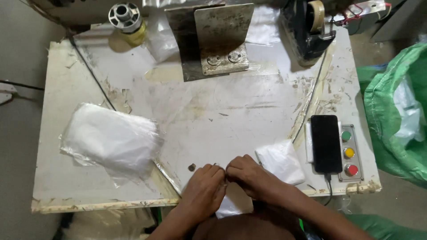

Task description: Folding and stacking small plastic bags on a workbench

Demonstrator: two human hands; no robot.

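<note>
My left hand [203, 187] and my right hand [250, 175] meet at the near edge of the worn white table [249, 102], fingertips pinched together on a small clear plastic bag [229, 206] that hangs down below them. Just right of my right hand lies a small folded white packet [281, 161]. A stack of clear plastic bags [111, 138] rests on the left part of the table, well away from both hands.
A black phone [326, 143] with a cable lies beside a panel of green, yellow and red buttons [349, 153]. A metal bracket [218, 40], a spool [126, 17] and a tape dispenser [311, 26] stand at the back. A green sack [396, 120] sits right.
</note>
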